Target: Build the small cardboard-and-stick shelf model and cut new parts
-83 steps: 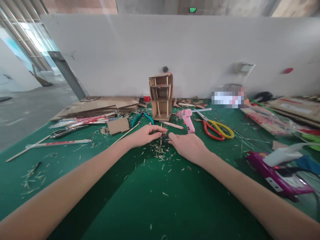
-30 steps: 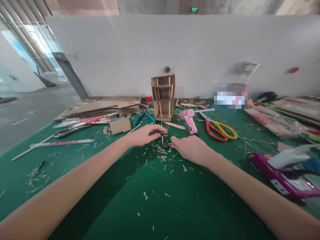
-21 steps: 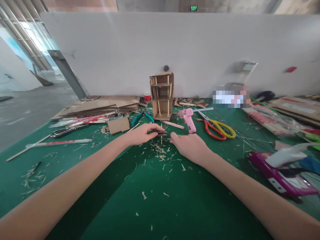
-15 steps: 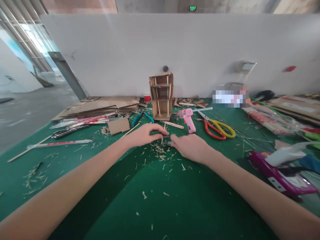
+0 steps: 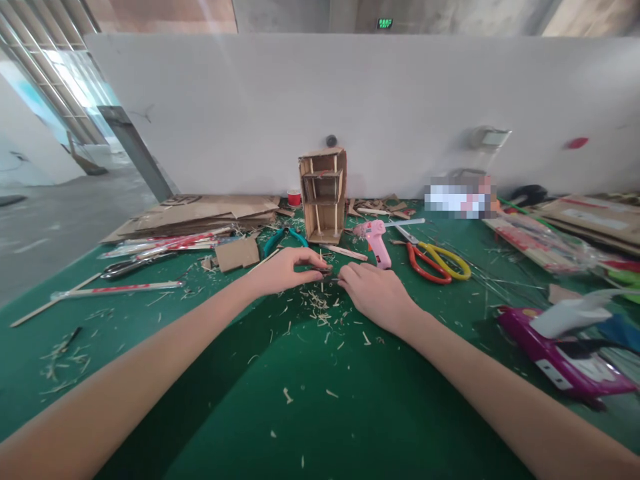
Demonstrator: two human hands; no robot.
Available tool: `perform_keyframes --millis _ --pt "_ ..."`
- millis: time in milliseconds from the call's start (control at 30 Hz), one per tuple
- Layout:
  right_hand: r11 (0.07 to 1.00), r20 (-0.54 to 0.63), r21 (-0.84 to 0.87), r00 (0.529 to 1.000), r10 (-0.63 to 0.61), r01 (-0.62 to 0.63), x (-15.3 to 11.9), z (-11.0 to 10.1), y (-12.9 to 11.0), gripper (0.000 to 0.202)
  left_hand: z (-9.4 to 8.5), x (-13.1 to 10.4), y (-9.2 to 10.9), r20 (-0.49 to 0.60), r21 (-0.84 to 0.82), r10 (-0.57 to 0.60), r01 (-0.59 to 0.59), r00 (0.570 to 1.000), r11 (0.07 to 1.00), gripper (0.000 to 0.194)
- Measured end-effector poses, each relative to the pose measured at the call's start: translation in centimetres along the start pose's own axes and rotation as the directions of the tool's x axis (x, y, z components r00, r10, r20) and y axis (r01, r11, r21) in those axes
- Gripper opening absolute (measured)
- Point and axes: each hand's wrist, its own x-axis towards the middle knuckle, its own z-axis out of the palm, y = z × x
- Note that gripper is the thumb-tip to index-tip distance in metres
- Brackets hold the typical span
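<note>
Green tabletop point(image 5: 320, 380): strewn with pale shavings point(image 5: 320, 305), thickest in front of the upright cardboard shelf box point(image 5: 325, 199)
White panel point(image 5: 225, 107): rises behind the shelf box, with a lit exit sign point(image 5: 385, 23) showing over its top edge, above and right of the box
Grey floor point(image 5: 30, 220): far left of the box, beyond the table's edge
Tools: teal pliers point(image 5: 279, 235) just left of the box; pink glue gun point(image 5: 376, 241) just right of it, then red-and-yellow scissors point(image 5: 427, 265) farther right
Cardboard sheets point(image 5: 210, 212): piled flat, left of the box
Left hand point(image 5: 287, 270): in front of the box and to its left, palm down, thumb and fingertips pinching a small brown piece point(image 5: 329, 271)
Pale stick point(image 5: 322, 288): directly in front of the box, poking down below the brown piece, between the hands
Right hand point(image 5: 377, 293): in front of the box and to its right, back of the hand up, fingers curled around a thin grey tool point(image 5: 335, 280), mostly hidden
Forearms: slanting in from both lower corners, converging before the box
</note>
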Motion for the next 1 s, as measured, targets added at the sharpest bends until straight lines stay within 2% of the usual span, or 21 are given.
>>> perform_keyframes --millis 133,333,500,700,800,1000 --pt "0.999 -0.046 0.003 0.998 0.046 -0.046 -0.16 0.29 -0.33 0.022 0.27 0.13 0.15 -0.011 -0.015 0.054 -0.055 0.998 0.998 0.022" --pt "0.996 0.043 -0.022 0.995 -0.090 0.091 -0.14 0.05 -0.31 0.021 0.05 0.11 -0.44 -0.014 -0.084 0.051 -0.052 0.999 0.995 0.021" --pt "0.995 -0.119 -0.101 0.992 -0.040 0.028 -0.44 0.45 -0.40 0.025 0.24 0.26 -0.78 0.003 -0.101 0.068 -0.067 0.998 0.993 0.021" --pt "0.996 -0.152 -0.090 0.988 0.002 -0.016 -0.16 0.72 -0.59 0.023 0.41 0.29 -0.40 0.018 -0.128 0.073 -0.070 0.997 0.989 0.022" --pt "0.997 -0.113 -0.067 0.993 0.035 -0.043 -0.01 0.49 -0.58 0.022 0.37 0.29 -0.31 0.032 -0.118 0.068 -0.064 0.997 0.991 0.022" --pt "0.996 0.065 -0.044 0.995 0.075 -0.072 0.18 -0.17 -0.55 0.025 0.42 0.20 -0.26 0.023 -0.145 0.083 -0.079 0.996 0.986 0.019"
